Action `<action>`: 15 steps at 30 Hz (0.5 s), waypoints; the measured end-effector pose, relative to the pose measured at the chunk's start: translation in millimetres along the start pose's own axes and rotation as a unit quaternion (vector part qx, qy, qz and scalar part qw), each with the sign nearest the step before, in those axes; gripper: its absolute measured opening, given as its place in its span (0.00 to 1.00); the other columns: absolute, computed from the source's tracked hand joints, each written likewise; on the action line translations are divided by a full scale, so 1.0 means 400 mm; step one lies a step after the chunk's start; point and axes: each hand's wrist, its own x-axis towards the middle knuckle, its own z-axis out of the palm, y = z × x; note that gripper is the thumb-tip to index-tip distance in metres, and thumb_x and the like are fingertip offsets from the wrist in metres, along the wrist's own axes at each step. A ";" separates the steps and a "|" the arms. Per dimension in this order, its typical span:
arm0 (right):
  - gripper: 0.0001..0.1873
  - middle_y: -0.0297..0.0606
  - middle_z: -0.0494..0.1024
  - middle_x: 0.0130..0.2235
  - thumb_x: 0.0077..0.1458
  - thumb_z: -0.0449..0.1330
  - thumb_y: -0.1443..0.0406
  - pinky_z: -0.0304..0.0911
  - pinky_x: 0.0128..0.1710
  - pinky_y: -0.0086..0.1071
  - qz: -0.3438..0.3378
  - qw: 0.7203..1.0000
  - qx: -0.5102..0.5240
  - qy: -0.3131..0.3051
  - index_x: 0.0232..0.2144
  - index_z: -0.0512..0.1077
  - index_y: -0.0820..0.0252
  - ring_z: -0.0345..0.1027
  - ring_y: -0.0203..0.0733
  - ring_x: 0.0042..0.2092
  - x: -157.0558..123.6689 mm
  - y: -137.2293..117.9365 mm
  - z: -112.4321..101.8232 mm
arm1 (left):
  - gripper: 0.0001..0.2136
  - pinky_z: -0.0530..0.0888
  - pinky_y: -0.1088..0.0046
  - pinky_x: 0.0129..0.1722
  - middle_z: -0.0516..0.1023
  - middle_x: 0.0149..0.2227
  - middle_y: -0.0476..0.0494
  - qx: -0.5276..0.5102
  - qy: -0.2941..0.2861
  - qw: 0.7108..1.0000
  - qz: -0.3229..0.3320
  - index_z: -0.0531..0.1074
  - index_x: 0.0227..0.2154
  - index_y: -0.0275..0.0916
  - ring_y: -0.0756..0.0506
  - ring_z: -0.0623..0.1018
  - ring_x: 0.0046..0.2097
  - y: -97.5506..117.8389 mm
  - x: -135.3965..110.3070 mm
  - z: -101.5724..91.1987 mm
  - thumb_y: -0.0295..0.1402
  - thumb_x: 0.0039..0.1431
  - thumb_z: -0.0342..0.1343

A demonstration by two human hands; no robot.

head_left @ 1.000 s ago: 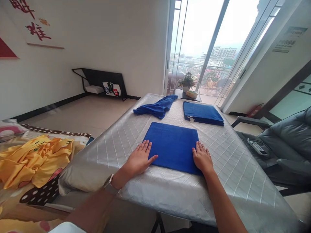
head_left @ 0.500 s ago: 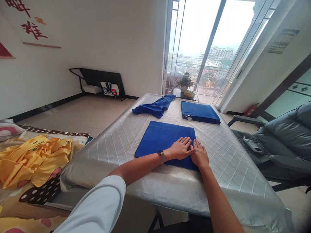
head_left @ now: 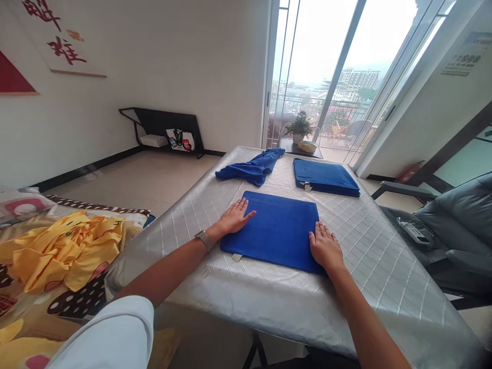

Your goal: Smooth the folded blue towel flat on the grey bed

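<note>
A folded blue towel (head_left: 279, 233) lies flat before me on the table, with a small pale tag poking out at its near left edge. My left hand (head_left: 235, 217) rests open on the towel's left edge, fingers pointing away from me. On the opposite edge lies my right hand (head_left: 326, 246), also flat, its fingers stretched out. Behind, to the right, is a neat stack of folded blue towels (head_left: 326, 176) with a white tag at its near corner. A crumpled blue towel (head_left: 251, 168) lies loosely at the far left of the table.
The table wears a silver quilted cover (head_left: 369, 266). Left of it is a bed with a yellow cloth (head_left: 77, 248); a grey armchair (head_left: 457, 215) stands at the right. Beyond the far edge, a small stand holds a potted plant (head_left: 300, 125) by the glass door.
My left hand has moved from beside my right hand to the towel's left edge, uncovering its middle. My right hand stays on the right edge. The view has shifted slightly.
</note>
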 end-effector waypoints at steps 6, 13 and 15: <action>0.34 0.42 0.48 0.72 0.68 0.34 0.58 0.41 0.68 0.47 -0.024 0.999 -0.042 -0.020 0.70 0.49 0.68 0.41 0.48 0.71 0.049 -0.003 -0.033 | 0.42 0.51 0.55 0.68 0.48 0.71 0.29 -0.009 -0.009 1.000 -0.007 0.50 0.69 0.27 0.36 0.51 0.71 -0.002 0.007 0.012 0.59 0.66 0.27; 0.35 0.41 0.46 0.72 0.69 0.33 0.55 0.37 0.69 0.41 -0.061 0.998 0.010 0.013 0.70 0.47 0.69 0.38 0.44 0.72 0.220 -0.023 -0.043 | 0.42 0.50 0.58 0.69 0.48 0.70 0.29 -0.005 -0.010 1.000 0.002 0.51 0.68 0.25 0.37 0.51 0.71 -0.008 0.001 0.002 0.59 0.67 0.27; 0.35 0.42 0.46 0.72 0.69 0.33 0.54 0.36 0.70 0.41 -0.061 0.998 0.015 0.013 0.70 0.46 0.70 0.36 0.44 0.72 0.253 -0.016 -0.022 | 0.43 0.50 0.59 0.69 0.48 0.70 0.29 0.003 -0.010 1.000 0.006 0.51 0.68 0.24 0.38 0.50 0.71 -0.008 -0.002 0.000 0.59 0.67 0.25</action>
